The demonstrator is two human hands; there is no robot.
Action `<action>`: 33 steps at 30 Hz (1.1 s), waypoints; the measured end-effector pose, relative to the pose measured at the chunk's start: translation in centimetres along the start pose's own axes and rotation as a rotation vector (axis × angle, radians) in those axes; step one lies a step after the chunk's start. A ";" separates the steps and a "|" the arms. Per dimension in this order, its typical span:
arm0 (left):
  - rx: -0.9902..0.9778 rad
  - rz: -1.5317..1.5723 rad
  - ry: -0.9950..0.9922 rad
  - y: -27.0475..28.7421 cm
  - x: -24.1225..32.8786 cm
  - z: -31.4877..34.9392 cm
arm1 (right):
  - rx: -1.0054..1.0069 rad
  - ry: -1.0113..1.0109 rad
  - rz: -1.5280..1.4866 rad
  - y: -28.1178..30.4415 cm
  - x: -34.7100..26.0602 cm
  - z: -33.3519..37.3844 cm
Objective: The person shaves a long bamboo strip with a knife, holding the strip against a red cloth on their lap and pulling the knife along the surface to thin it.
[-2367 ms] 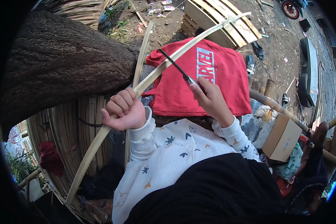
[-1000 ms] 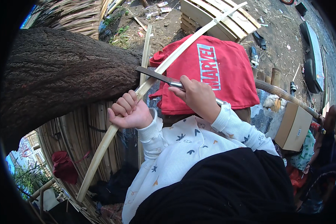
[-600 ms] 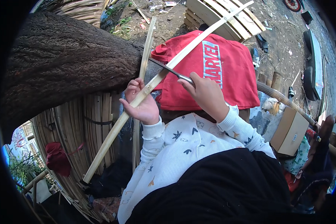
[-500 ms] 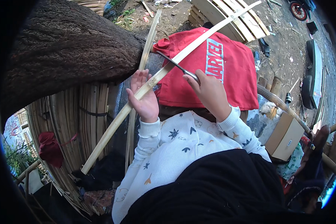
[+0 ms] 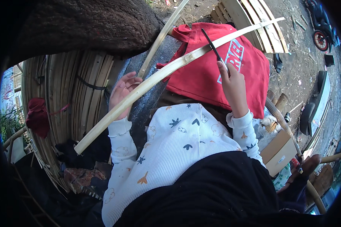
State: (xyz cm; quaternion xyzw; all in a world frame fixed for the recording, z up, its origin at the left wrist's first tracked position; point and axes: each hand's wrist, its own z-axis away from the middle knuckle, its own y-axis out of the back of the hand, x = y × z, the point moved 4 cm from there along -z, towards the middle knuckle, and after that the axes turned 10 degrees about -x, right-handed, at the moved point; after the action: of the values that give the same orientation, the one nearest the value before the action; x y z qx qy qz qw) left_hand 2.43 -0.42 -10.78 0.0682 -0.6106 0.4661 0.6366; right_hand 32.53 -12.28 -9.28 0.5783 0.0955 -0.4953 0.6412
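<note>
A long pale bamboo strip (image 5: 161, 77) runs from lower left up to the upper right, across a red cloth (image 5: 212, 75) draped over my knees. My left hand (image 5: 122, 90) holds the strip near its lower half, fingers loosely spread behind it. My right hand (image 5: 233, 81) grips a knife handle. The dark knife blade (image 5: 211, 43) points away from me and lies across the strip's upper part.
A rough brown trunk (image 5: 83, 26) fills the upper left. Bundled bamboo slats (image 5: 74, 94) stand at left, and a second strip (image 5: 159, 39) leans on the trunk. A wooden pallet (image 5: 254, 17) lies ahead, a cardboard box (image 5: 278, 151) at right, a motorbike (image 5: 320, 36) beyond.
My left hand has slid down the strip and loosened its fingers. My right hand has carried the knife further up the strip, the blade now pointing away from me.
</note>
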 end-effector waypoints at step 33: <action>-0.136 -1.455 0.181 -9.6 -3.0 -10.3 | -0.190 0.071 0.289 1.5 1.6 0.9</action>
State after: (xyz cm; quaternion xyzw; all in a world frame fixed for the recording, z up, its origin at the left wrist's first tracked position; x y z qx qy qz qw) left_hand 16.81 -0.52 -11.18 0.3774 -0.3836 -0.1093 0.8357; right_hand 34.04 -14.16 -9.16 0.5401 0.0803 -0.3661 0.7535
